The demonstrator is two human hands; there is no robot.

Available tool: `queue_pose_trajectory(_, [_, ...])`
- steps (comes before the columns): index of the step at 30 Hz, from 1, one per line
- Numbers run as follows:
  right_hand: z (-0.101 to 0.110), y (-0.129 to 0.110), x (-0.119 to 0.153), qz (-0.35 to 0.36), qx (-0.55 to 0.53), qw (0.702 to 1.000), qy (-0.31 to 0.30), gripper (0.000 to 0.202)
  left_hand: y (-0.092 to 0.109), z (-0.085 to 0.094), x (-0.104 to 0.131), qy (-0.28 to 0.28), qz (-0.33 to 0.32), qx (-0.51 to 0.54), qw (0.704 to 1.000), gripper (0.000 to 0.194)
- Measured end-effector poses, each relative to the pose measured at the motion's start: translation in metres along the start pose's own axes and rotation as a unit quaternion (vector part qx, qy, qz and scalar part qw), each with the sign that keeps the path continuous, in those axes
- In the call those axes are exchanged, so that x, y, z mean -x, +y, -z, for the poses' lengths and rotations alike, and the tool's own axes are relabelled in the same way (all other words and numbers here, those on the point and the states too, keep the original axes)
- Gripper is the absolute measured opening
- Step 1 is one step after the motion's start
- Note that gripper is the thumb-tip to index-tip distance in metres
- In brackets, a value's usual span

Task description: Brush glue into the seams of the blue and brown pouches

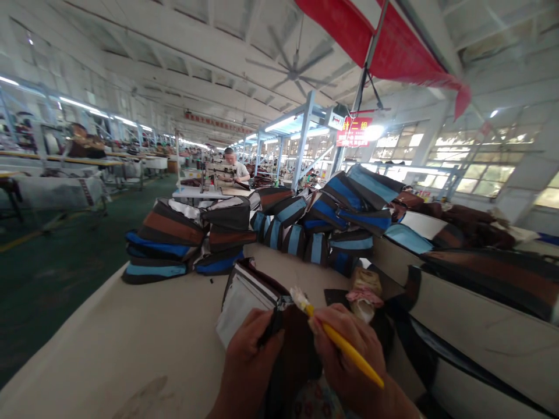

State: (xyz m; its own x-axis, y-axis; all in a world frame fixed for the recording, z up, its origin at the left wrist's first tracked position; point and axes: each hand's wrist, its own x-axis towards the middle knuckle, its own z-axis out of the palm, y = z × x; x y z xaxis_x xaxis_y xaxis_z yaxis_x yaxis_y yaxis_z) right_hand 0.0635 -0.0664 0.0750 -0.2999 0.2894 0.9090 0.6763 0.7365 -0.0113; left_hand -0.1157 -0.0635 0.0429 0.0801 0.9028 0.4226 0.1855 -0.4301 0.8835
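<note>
In my right hand [349, 343] is a brush [345, 340] with a yellow handle, its whitish bristles pointing up and left. My left hand [253, 355] is closed on the edge of a sewn fabric piece [248, 299], dark grey and brown outside with a white lining. The bristle tip is close to the top edge of this piece; I cannot tell whether it touches. A small brown container [365, 285] with pink cloth around it and a pale opening stands just beyond my right hand.
Stacked striped fabric pieces [174, 233] in blue, brown and grey line the table's [174, 326] far side. Larger panels [493, 314] lie at the right. A person [236, 166] sits at a sewing machine beyond the piles. A green floor aisle [56, 273] runs along the left.
</note>
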Motion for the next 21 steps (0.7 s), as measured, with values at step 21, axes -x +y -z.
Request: queue_pose_trajectory(21, [0.002,0.006,-0.017,-0.051,0.04,0.998,0.017,0.006,-0.017,-0.011,0.009,0.015,-0.14,-0.105,0.984,0.024])
